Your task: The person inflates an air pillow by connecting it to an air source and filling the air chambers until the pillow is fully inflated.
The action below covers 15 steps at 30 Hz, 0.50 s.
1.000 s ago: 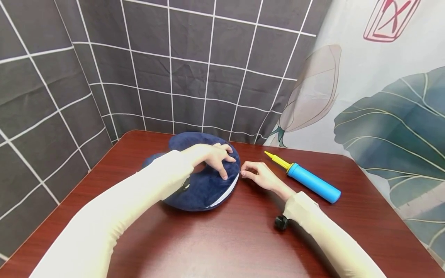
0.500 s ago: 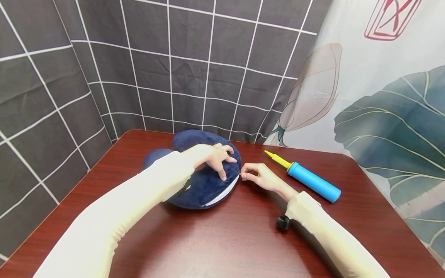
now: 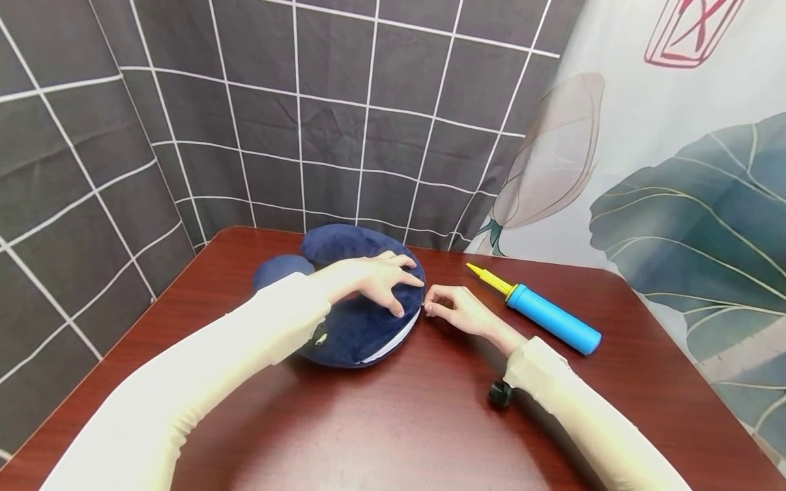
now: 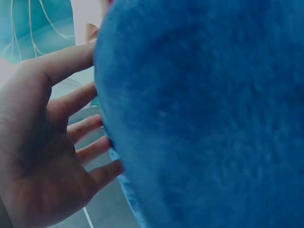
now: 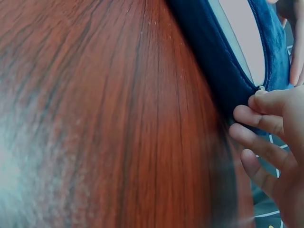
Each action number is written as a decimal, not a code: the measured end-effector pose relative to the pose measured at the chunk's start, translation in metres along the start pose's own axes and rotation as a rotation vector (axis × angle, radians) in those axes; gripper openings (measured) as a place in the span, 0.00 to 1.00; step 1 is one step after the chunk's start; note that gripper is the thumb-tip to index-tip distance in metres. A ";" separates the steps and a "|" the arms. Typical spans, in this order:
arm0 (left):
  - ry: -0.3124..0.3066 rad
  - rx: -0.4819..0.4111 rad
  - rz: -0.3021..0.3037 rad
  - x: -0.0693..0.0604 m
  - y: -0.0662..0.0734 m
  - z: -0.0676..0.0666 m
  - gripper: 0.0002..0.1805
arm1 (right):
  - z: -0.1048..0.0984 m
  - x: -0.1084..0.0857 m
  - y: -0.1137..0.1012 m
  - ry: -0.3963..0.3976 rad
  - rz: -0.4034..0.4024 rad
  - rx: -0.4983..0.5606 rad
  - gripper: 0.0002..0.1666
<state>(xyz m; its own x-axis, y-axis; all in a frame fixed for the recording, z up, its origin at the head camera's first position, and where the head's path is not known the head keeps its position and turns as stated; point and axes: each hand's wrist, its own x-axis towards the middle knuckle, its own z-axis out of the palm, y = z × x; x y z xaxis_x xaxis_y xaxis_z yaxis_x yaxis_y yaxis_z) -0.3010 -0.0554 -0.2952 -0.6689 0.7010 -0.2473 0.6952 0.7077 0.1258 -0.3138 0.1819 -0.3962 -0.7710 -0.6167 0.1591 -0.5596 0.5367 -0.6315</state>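
A dark blue plush U-shaped neck pillow (image 3: 350,334) lies on the table, its rounded outer edge facing right. Along that edge a zipper gap shows white inside (image 5: 247,35). My left hand (image 3: 382,279) rests on top of the pillow with spread fingers; in the left wrist view its fingertips touch the blue plush (image 4: 199,114). At the pillow's right edge, my right hand (image 3: 457,310) pinches the small zipper pull (image 5: 261,89) between thumb and index finger, at one end of the gap. The other right-hand fingers are loosely bent.
A blue hand pump (image 3: 552,318) with a yellow nozzle lies right of my right hand. The reddish-brown wooden table (image 3: 393,429) meets a dark grid-patterned cloth (image 3: 338,136) behind. A leaf-patterned cloth (image 3: 706,225) hangs at the right.
The pillow has turned and shifted slightly, and more of its left lobe shows beside my left forearm. My left sleeve has moved a little left. The right hand keeps its pinch on the zipper pull.
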 end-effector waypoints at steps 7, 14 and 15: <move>0.027 -0.044 0.013 -0.005 -0.003 0.003 0.37 | -0.002 0.002 -0.006 0.013 -0.029 0.008 0.04; 0.028 -0.082 -0.003 -0.004 0.001 0.011 0.40 | 0.000 0.000 -0.004 0.004 -0.005 0.013 0.04; 0.030 -0.076 -0.006 -0.004 0.002 0.012 0.41 | 0.001 0.000 -0.003 0.003 -0.002 0.015 0.04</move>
<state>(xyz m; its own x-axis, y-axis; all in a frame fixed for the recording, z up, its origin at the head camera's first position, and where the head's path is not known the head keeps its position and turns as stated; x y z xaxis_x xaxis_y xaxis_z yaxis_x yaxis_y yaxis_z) -0.2939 -0.0580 -0.3055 -0.6811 0.6985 -0.2194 0.6701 0.7155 0.1977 -0.3116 0.1800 -0.3946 -0.7707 -0.6161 0.1627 -0.5566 0.5265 -0.6426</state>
